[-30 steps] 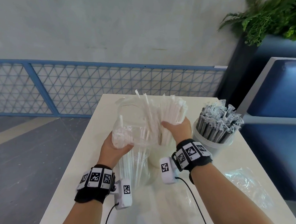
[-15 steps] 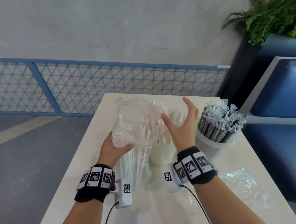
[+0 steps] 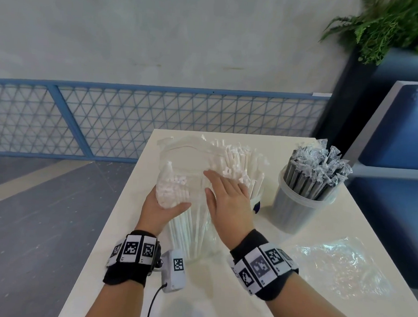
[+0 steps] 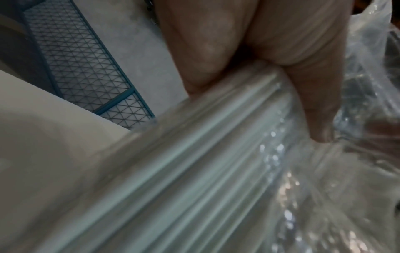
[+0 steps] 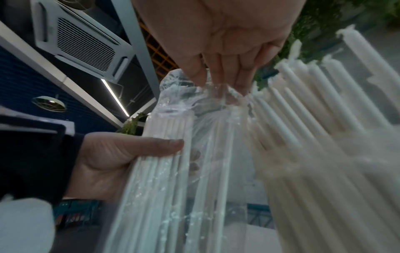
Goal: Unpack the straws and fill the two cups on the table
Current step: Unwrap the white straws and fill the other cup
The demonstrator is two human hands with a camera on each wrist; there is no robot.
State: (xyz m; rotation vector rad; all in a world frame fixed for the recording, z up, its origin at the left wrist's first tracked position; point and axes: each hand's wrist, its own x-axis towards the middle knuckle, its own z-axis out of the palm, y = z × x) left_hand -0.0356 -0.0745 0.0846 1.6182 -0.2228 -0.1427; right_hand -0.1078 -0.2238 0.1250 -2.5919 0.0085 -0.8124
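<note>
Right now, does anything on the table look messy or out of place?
Only small things. An empty, crumpled clear plastic bag lies loose on the table, near its right edge. The white straws in the middle cup fan out unevenly, not yet settled. The dark wrapped straws stand tidy in their cup.

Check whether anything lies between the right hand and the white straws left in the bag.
Yes: the clear bag. The right hand pokes its fingertips into the film, and the left hand grips the remaining white straws through it.
</note>
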